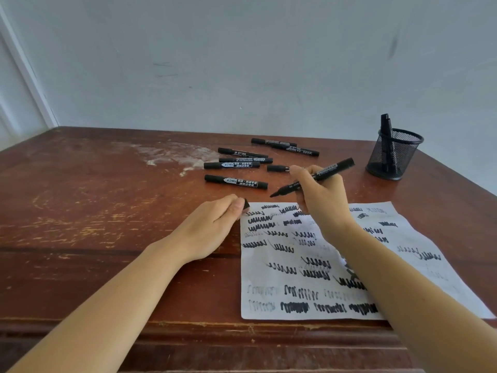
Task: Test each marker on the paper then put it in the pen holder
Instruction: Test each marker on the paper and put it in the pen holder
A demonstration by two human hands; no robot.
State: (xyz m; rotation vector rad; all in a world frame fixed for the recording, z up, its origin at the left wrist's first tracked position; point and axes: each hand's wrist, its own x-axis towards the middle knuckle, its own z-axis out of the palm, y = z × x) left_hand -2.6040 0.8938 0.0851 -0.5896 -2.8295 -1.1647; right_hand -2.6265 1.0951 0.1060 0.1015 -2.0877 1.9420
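An uncapped black marker (313, 177) tilts tip-down just beyond the scribbled paper (309, 267). Capped markers (236, 165) lie farther back. The mesh pen holder (394, 154) stands far right.

Worn wooden table (107, 211), pale wall (242, 63)

Left hand (215, 224) curled palm-down, fingertips pinched shut, forearm running near-left. Right hand (321, 196) raised farther right, fingers closed in writing grip, forearm near-right.

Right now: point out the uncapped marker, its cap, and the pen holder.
uncapped marker (326, 172): head view, on the barrel above the right hand's fingers.
cap (246, 204): head view, on the black end showing past the left hand's fingertips.
pen holder (398, 160): head view, on the mesh wall.
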